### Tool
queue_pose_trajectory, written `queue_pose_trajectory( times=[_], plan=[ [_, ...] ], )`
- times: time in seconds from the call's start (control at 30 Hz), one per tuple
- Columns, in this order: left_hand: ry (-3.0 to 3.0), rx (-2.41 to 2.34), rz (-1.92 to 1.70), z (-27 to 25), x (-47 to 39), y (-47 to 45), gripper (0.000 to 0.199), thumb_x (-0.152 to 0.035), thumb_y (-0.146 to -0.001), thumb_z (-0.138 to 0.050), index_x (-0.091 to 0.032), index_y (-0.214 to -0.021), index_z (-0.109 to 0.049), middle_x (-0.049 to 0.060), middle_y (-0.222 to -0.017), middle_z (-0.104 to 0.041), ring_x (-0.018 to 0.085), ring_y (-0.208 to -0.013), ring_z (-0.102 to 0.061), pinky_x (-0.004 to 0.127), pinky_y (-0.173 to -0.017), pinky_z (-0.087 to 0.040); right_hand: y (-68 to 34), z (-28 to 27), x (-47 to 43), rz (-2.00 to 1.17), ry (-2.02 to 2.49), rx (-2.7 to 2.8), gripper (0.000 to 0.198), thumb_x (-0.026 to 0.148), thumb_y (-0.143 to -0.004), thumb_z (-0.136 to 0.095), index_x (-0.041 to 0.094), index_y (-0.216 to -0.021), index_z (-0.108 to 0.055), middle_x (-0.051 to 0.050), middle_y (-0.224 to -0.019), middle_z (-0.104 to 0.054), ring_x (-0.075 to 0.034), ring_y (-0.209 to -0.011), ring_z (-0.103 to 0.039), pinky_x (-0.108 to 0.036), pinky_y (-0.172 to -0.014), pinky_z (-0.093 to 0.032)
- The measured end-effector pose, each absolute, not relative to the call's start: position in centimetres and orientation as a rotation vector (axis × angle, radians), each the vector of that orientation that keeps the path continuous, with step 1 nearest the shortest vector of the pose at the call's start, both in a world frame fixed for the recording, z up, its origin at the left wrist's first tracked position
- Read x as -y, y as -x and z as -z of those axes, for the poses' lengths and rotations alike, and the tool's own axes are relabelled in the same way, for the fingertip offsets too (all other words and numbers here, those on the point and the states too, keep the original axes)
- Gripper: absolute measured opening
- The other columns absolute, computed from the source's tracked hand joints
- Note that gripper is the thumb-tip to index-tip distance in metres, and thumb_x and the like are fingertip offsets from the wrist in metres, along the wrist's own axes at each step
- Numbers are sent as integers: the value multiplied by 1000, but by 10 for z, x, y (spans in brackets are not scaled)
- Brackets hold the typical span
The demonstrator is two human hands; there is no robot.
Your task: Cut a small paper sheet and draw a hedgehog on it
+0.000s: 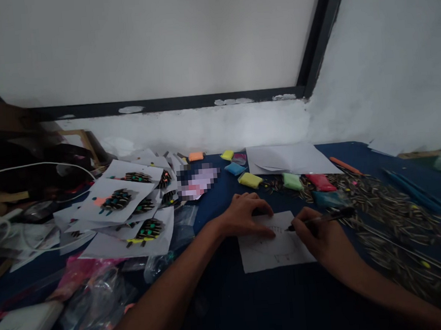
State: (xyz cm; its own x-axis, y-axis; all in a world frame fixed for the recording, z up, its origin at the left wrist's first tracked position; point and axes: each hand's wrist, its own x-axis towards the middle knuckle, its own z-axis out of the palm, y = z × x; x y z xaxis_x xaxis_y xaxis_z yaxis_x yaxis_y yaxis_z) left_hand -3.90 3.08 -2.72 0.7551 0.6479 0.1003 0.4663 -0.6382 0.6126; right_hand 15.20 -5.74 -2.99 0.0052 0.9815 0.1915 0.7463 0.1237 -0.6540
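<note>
A small white sheet of paper lies on the dark blue table, with a faint line drawing that has a rounded outline and short strokes inside. My left hand rests on the sheet's upper left, thumb and fingers spread apart, pressing it flat. In my right hand is a dark pen, gripped between thumb and fingers. Its tip points left and meets the paper near the row of short strokes, or hovers just over it; I cannot tell which.
At left lie piled paper sheets bearing seed-covered figures, above plastic bags. Coloured clay packets and blank paper are behind my hands. Striped sunflower seeds, a ruler-like metal strip and a blue tool lie at right.
</note>
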Motion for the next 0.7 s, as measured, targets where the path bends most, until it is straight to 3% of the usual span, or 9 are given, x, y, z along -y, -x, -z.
queue_pose_trajectory(
  times=[0.7],
  plan=[
    [-2386,-846,-428,29,-31,38,42,-48,-63,-77,-25,-97,-67,2,-98,-56,22,-98,-51,36,-89,-29,-150,28,56,-484,1663,1826,26,38,-85,-40,23,-65,-46,4,-50,-46,-13,-43,-48,-25,-42,-32]
  ],
)
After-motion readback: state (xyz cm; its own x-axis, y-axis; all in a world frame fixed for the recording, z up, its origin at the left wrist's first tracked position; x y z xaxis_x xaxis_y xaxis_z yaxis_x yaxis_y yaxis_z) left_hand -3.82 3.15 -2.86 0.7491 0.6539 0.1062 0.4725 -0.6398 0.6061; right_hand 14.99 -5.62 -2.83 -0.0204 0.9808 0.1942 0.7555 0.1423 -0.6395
